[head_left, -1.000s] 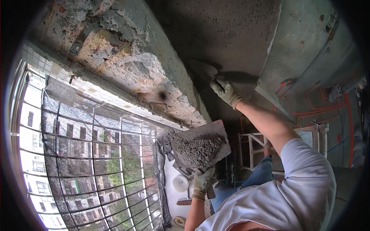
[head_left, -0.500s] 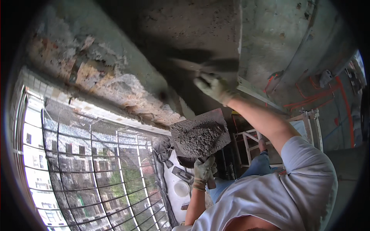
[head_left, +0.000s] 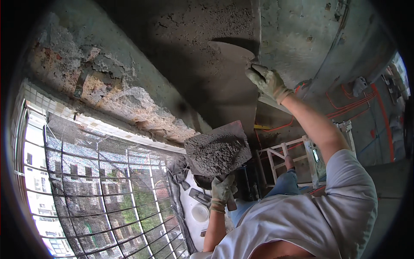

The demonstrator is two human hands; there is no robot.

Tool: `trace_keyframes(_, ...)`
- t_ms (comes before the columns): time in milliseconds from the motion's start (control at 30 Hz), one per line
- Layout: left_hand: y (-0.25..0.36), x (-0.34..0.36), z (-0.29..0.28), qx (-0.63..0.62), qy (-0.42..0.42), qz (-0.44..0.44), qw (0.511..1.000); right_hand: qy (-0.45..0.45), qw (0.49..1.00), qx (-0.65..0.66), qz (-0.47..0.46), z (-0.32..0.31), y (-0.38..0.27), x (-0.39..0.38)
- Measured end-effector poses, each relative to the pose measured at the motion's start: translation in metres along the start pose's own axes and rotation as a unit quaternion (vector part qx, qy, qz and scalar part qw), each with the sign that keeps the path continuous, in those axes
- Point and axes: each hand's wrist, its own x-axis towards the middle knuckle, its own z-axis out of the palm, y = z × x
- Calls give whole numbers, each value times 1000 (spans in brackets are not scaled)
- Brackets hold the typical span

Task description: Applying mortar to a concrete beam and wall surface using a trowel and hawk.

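My right hand (head_left: 268, 83), in a pale work glove, is closed on the handle of a trowel (head_left: 235, 51), whose blade lies against the dark mortar-coated surface (head_left: 202, 82) overhead. My gloved left hand (head_left: 222, 192) grips the handle of a flat square hawk (head_left: 236, 130) loaded with a heap of grey, wet mortar (head_left: 215, 157). The hawk is below the coated surface, beside the lower end of a crumbling concrete beam (head_left: 125, 103) with exposed rough patches.
A barred window (head_left: 108, 190) with mesh fills the lower left; a white bowl (head_left: 200, 212) and a float (head_left: 199, 196) lie by it. A frame stand (head_left: 284, 149) is at my legs. Orange conduits (head_left: 374, 100) run along the wall at right. A pale concrete surface (head_left: 302, 43) adjoins the mortar.
My right hand and trowel have moved up and to the right across the coated surface. The hawk has risen slightly in view, while the whole view has shifted somewhat.
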Motion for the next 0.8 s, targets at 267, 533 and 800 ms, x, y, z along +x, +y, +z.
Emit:
trace_keyframes(267, 2, -3, 1, -7, -14, 9, 1000, -189, 979, 70, -34, -51, 31, 49)
trace_keyframes(533, 4, 5, 11, -16, -44, 5, 999, -557, 603, 382, 424, -58, 28, 131)
trace_keyframes(800, 5, 3, 9, -32, -58, 15, 998, -415, 908, -50, 41, -42, -10, 77)
